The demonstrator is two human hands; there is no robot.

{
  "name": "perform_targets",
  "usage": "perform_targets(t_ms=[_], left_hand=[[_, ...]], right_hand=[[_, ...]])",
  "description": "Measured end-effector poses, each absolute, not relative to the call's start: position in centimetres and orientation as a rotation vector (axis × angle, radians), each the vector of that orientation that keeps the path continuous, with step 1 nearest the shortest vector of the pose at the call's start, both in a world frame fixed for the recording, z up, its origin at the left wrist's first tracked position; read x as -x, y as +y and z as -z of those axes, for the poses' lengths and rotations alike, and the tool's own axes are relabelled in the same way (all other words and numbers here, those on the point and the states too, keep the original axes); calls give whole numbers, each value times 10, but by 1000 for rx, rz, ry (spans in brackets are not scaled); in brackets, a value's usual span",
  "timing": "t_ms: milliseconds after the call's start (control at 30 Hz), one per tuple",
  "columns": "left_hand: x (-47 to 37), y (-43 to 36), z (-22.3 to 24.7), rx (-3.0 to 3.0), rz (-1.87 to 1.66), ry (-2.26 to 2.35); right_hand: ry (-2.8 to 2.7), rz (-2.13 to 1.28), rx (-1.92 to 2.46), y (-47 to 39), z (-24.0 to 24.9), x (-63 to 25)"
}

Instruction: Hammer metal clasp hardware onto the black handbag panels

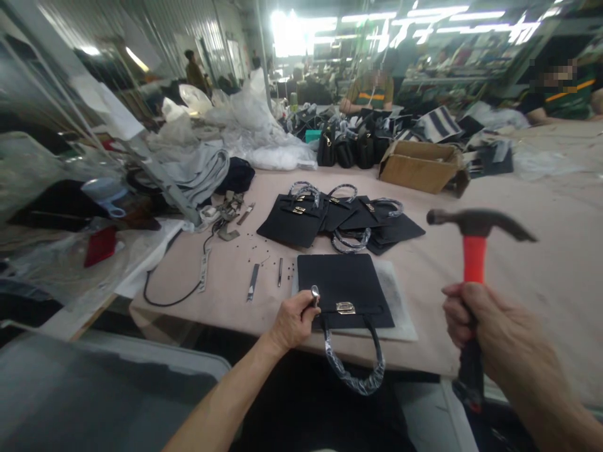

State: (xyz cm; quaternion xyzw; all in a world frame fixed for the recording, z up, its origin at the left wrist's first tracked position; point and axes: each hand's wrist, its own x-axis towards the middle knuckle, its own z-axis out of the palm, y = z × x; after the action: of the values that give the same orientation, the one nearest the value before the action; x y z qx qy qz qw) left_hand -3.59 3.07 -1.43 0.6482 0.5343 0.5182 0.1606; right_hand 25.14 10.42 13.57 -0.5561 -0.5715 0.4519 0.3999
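A black handbag (343, 282) with a metal clasp (345, 307) lies flat on a white pad (400, 301) at the table's near edge. Its plastic-wrapped handle (358, 370) hangs over the edge. My left hand (294, 320) holds a small upright metal punch (315, 294) against the bag's near left corner. My right hand (490, 333) grips a hammer with a red and black handle (473, 257), its dark head (480, 221) raised above the table to the right of the bag.
Several more black bags (330, 216) lie spread in the table's middle. Small metal tools (253, 280) and a black cable (174, 295) lie to the left. A cardboard box (421, 164) stands behind. Fabric and plastic piles fill the left side. Other people sit at the far end.
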Motion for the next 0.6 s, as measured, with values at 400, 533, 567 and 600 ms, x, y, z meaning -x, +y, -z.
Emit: perform_targets(t_ms=[400, 533, 567, 600], left_hand=[[36, 32, 21, -1850, -1474, 1555], [37, 32, 22, -1847, -1469, 1544], [37, 32, 22, -1847, -1461, 1549], [37, 32, 21, -1846, -1456, 1555]], right_hand=[[-2350, -287, 1129, 77, -177, -202], [-2383, -335, 1137, 76, -176, -197], [-2499, -410, 1142, 78, -175, -197], [-2584, -472, 1159, 80, -176, -197]])
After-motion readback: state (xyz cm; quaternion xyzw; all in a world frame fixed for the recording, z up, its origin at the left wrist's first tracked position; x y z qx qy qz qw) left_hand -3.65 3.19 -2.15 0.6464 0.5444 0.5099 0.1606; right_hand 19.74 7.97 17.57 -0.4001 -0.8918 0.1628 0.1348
